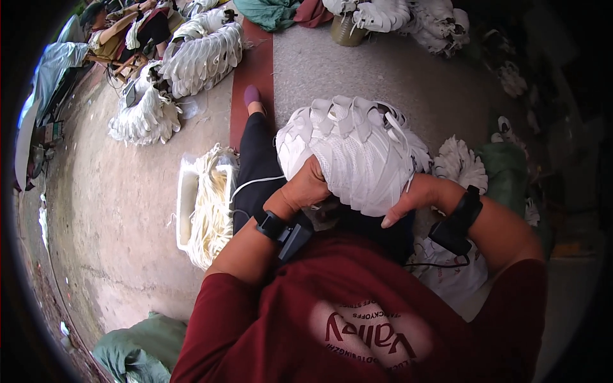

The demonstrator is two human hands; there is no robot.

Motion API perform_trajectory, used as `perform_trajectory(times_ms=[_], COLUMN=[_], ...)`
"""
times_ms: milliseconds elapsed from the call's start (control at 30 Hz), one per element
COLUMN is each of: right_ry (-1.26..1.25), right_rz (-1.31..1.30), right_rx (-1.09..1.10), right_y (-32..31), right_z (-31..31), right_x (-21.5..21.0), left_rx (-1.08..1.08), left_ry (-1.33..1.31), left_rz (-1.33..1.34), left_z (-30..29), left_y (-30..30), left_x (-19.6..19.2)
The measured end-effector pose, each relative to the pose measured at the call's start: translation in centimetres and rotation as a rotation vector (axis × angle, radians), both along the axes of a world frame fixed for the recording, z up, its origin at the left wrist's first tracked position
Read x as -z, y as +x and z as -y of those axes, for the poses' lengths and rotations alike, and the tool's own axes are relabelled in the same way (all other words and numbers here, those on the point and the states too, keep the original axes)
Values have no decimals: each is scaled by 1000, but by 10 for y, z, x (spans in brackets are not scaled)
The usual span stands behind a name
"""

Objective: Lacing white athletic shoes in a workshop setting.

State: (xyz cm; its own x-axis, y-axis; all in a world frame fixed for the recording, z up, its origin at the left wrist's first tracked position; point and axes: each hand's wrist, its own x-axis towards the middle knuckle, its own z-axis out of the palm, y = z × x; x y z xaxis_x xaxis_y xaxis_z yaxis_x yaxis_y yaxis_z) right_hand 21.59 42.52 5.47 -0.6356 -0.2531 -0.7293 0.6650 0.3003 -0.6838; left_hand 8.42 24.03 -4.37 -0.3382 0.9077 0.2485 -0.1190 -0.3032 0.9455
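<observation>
A thick bundle of white shoe uppers (357,150), stacked in a fanned row, rests over my lap. My left hand (308,186) is closed at the bundle's near left edge, its fingertips partly hidden. A white lace (255,182) runs from beside that hand over my leg toward a box. My right hand (416,195) grips the bundle's near right side; its thumb shows, pointing inward, and its fingers are hidden by the uppers. Another lace (410,172) hangs loose near that hand. Dark bands with small devices are on both wrists.
Left of my leg stands a white foam box (182,220) heaped with cream laces (214,204). More upper bundles lie at the far left (143,115), the top and the right (460,167). A person (128,29) sits at the far left. Green cloth (143,348) lies at lower left.
</observation>
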Motion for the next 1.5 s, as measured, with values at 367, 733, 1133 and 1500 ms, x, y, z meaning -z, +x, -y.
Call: perform_trajectory(times_ms=[367,733,1133,1500], right_ry=[236,431,674,656], right_rz=[-388,-555,-789,-739], right_rx=[-239,-197,-620,-338], right_y=[3,6,-6,-25], right_z=[17,65,103,105], right_x=[8,-24,-53,-15], left_rx=[-215,-688,-95,-620], left_ry=[141,-217,177,-31], left_rz=[-353,-1004,449,429], left_z=[-2,9,5,23], left_y=[-5,-14,-22,-37], left_x=[6,18,93,61])
